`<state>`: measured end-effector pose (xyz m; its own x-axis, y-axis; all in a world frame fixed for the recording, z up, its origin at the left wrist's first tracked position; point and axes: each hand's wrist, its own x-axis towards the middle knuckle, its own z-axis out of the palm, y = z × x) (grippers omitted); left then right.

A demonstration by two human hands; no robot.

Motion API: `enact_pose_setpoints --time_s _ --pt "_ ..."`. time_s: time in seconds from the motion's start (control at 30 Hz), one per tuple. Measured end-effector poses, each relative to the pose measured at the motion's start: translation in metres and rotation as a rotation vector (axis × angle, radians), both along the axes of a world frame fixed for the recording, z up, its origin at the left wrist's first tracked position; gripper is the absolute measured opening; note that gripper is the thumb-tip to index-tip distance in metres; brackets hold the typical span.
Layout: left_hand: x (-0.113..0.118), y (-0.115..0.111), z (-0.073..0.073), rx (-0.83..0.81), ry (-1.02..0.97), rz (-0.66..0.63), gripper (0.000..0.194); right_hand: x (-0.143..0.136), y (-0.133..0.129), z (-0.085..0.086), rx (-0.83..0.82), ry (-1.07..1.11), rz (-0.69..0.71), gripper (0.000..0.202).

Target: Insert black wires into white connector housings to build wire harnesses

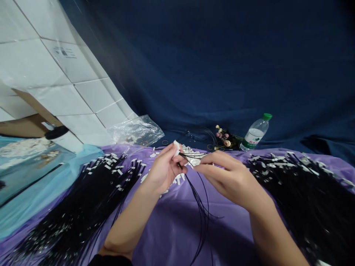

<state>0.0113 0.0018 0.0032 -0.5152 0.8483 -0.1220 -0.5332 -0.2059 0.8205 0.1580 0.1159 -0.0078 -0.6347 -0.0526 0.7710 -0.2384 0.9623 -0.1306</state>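
In the middle of the head view, my left hand (164, 170) is closed round a small white piece (176, 148) and the upper end of some thin black cords (200, 207). The cords hang down in a loose bundle over the purple cloth (172, 229). Just to the right, my right hand (226, 173) has its thumb and fingers pinched together at black strands that stretch across from my left hand. Small white tags (179, 180) lie on the cloth beneath and behind both hands.
Large bundles of black cords with white ends lie at left (80, 207) and right (307, 207). Behind stand a green-capped bottle (254, 135), small flowers (223, 136) and a clear plastic bag (137, 131). White boxes (47, 66) and a dark blue cloth (222, 62) rise at the back.
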Motion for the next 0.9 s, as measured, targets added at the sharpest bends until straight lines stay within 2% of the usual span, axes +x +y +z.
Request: enact_pose_setpoints --time_s 0.1,0.2,0.27,0.33,0.47,0.53,0.63,0.7,0.8,0.87,0.9 --pt "-0.002 -0.001 -0.001 0.029 -0.027 0.049 0.011 -0.004 0.002 -0.001 0.009 -0.202 0.079 0.031" --pt "-0.003 -0.001 -0.001 0.045 -0.033 0.053 0.01 -0.013 0.006 -0.005 -0.123 -0.189 0.255 0.021" --pt "-0.002 -0.001 0.0 0.039 -0.028 0.043 0.01 -0.019 0.012 -0.009 -0.315 -0.121 0.384 0.013" --pt "0.0 -0.001 0.001 0.035 -0.006 0.031 0.012 -0.023 0.021 -0.015 -0.579 0.013 0.451 0.011" --pt "0.007 -0.002 0.0 0.042 0.103 0.025 0.016 -0.024 0.042 -0.018 -1.161 0.458 0.459 0.009" --pt "0.01 -0.002 -0.001 0.044 0.178 0.031 0.018 -0.019 0.051 -0.013 -1.287 0.588 0.47 0.015" --pt "0.013 -0.001 -0.006 0.065 0.306 0.005 0.02 -0.009 0.055 -0.001 -1.274 0.618 0.451 0.022" --pt "0.013 -0.001 -0.01 0.08 0.395 -0.031 0.021 -0.002 0.051 0.004 -1.236 0.586 0.382 0.027" --pt "0.013 -0.002 -0.015 0.08 0.51 -0.049 0.022 0.005 0.035 0.005 -1.185 0.445 0.319 0.014" --pt "0.014 -0.003 -0.016 0.066 0.565 -0.035 0.022 0.006 0.022 0.003 -1.077 0.286 0.247 0.006" --pt "0.014 -0.004 -0.016 0.055 0.583 -0.025 0.022 0.005 0.016 0.002 -0.991 0.2 0.164 0.006"
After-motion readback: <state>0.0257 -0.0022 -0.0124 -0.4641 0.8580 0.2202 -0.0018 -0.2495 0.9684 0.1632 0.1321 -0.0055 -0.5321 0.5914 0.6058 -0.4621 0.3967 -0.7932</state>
